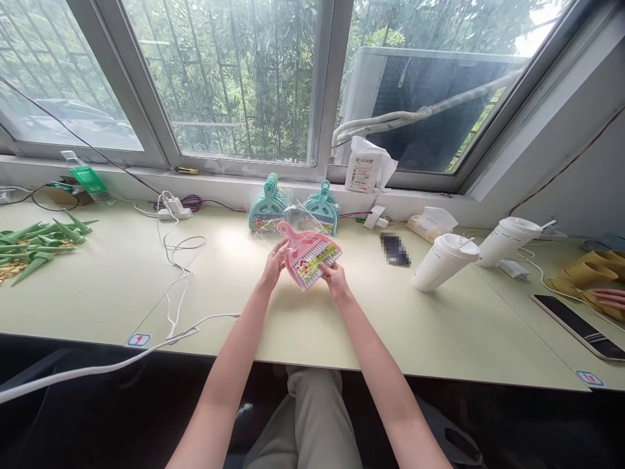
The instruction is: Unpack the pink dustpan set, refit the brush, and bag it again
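Observation:
A pink mini dustpan and brush set [308,253] in clear wrapping is held tilted above the table, its handle toward the upper left. My left hand [275,262] grips its left edge near the handle. My right hand [334,277] pinches its lower right edge, the thumb on the front by the printed label. Just behind it, a stack of teal dustpan sets [268,207] stands upright against the window ledge. Another teal dustpan set [322,208] stands to the right of that stack. Clear plastic film lies between them. The fingers behind the pink set are partly hidden.
White cables [172,280] run across the table on the left, near green cone-shaped pieces [43,241]. On the right stand two white cups [442,264] with lids, a blurred dark phone-like item [394,249] and a tissue pack [432,223]. Another person's hand [610,299] shows far right.

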`<act>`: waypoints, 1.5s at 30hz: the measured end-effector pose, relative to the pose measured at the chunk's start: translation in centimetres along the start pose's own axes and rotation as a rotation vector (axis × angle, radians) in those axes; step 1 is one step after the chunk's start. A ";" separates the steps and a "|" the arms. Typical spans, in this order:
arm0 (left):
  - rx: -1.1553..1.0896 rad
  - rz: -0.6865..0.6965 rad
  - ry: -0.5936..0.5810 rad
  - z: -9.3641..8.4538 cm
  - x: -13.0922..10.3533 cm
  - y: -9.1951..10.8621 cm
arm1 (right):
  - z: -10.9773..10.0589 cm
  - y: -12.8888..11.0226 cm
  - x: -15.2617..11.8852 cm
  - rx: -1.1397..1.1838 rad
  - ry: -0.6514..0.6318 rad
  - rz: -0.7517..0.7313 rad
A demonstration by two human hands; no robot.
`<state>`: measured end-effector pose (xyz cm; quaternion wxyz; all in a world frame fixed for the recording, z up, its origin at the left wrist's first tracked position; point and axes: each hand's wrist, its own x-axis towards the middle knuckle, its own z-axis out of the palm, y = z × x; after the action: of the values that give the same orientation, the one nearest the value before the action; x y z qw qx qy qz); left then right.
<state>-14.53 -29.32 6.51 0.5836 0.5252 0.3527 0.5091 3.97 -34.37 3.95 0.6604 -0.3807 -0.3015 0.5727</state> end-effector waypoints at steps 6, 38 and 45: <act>0.043 -0.101 -0.250 1.7 -1.4 0.8 | 0.1 0.4 0.3 0.012 0.107 -0.076; 0.966 0.505 0.278 4.3 -2.6 -0.6 | 0.7 0.3 0.2 -0.066 0.169 -0.151; 1.069 0.411 0.183 3.6 -1.6 -1.0 | 1.4 1.4 0.0 -0.156 0.128 -0.103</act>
<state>-11.28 -31.76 6.11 0.0936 0.7586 0.5005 0.4066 2.02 -34.11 3.49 0.6753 -0.4507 -0.3216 0.4872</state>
